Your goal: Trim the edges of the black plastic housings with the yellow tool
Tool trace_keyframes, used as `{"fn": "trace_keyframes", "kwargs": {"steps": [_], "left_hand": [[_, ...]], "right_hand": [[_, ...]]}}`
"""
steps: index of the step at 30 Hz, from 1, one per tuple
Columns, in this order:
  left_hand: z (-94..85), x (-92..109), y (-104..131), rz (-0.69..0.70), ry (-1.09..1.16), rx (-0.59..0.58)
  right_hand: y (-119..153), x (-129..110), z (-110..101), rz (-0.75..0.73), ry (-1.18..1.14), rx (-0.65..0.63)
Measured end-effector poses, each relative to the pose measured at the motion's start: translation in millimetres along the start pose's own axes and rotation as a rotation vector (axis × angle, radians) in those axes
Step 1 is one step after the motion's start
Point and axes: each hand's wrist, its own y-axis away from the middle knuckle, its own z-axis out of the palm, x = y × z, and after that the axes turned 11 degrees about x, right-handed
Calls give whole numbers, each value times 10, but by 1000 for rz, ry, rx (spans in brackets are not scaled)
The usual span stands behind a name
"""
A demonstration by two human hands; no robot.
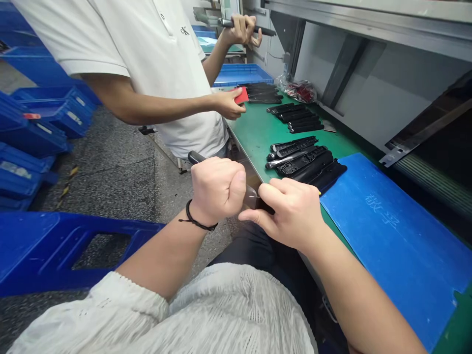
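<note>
- The left hand (218, 189) is closed tight round a long black part (194, 157), its rounded end poking out past the fist; such a full wrap probably serves to keep the part from turning
- The right hand (294, 211) bends its fingers over a dark glossy piece (250, 196) between the two hands, thumb stretched along below; the pair of grips seems meant to steady it from both sides
- Both hands hold their load over the lap, just outside the near long edge of the table (254, 135)
- More black parts (306, 160) lie side by side in groups from that edge's middle toward the far end, likely for easy reach; a blue sheet (398, 250) covers the near end, perhaps as protection
- A co-worker's hand (226, 104) by the far end holds a red block (241, 95)
- The palms hide most of what is gripped, so whether black part and glossy piece are one cannot be told; the contents of the clear bag (300, 91) near the far corner are unclear
</note>
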Motion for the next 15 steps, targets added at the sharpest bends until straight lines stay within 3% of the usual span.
{"fn": "trace_keyframes", "kwargs": {"steps": [4,8,11,15], "left_hand": [[-12,91,-6,-112,28,23],[-12,205,-16,-290,21,-31],[43,233,-20,-460,34,-138],[185,137,-16,-690,99,-329]], "right_hand": [[9,-3,10,-65,97,65],[30,3,24,-111,223,155],[62,54,57,-149,273,187],[73,213,84,-196,239,119]]}}
